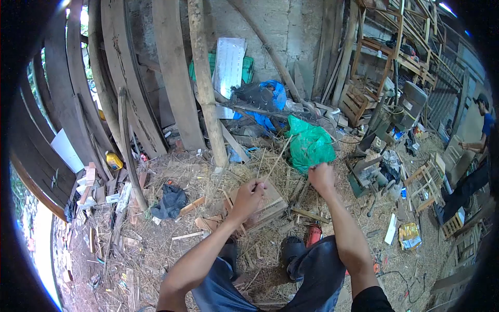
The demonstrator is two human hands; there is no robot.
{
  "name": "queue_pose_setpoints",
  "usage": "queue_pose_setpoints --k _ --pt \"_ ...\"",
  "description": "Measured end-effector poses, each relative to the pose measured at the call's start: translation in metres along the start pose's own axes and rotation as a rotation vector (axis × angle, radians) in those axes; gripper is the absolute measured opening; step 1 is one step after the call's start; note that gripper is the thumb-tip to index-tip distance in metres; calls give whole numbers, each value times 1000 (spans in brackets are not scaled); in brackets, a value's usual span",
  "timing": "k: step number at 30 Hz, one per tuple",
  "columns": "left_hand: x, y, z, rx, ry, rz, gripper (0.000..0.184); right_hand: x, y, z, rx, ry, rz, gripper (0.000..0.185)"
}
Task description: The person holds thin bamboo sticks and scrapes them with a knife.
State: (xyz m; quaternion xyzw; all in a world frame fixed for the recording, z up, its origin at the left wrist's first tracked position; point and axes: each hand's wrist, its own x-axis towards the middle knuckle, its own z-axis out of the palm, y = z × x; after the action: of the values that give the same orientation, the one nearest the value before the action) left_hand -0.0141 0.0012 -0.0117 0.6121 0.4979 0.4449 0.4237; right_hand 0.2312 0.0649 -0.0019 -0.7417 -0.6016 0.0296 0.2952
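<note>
My left hand (248,198) is closed round a thin pale stick (279,158), which slants up and to the right towards a green plastic bag (311,145). My right hand (322,180) is raised at the bag's lower right edge, its fingers curled together. Whatever those fingers hold, if anything, is too small to make out. Below and between both hands, a flat brown box or block (267,212) lies on the straw-covered ground, partly hidden by my left hand and forearm.
A wooden post (206,88) rises beyond my left hand. A black plastic bag (170,201) and a yellow jug (114,160) lie left. A red cylinder (313,235) is by my right foot. Machinery (390,117) stands right, and another person (475,156) is at the far right.
</note>
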Motion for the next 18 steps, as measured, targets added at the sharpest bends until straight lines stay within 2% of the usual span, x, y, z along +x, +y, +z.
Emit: queue_pose_setpoints --k 2,4,5,7,12,18 --pt "4 0 -1 -34 10 -61 21 -3 -11 14 157 -81 -112 21" --pt "4 10 -1 -275 -47 -104 18 -23 -41 10 108 -162 -321 20" --pt "3 14 1 -276 -46 -107 18 -32 -52 10 107 -166 -321 20" --pt "2 21 3 -434 -171 -192 18 -43 -68 13 -40 -202 -556 17" --pt "4 21 9 -596 -195 -242 20 -33 -76 6 -49 -219 -501 17" --pt "2 40 11 -688 -186 -207 21 -20 -72 16 -64 -19 -428 22"
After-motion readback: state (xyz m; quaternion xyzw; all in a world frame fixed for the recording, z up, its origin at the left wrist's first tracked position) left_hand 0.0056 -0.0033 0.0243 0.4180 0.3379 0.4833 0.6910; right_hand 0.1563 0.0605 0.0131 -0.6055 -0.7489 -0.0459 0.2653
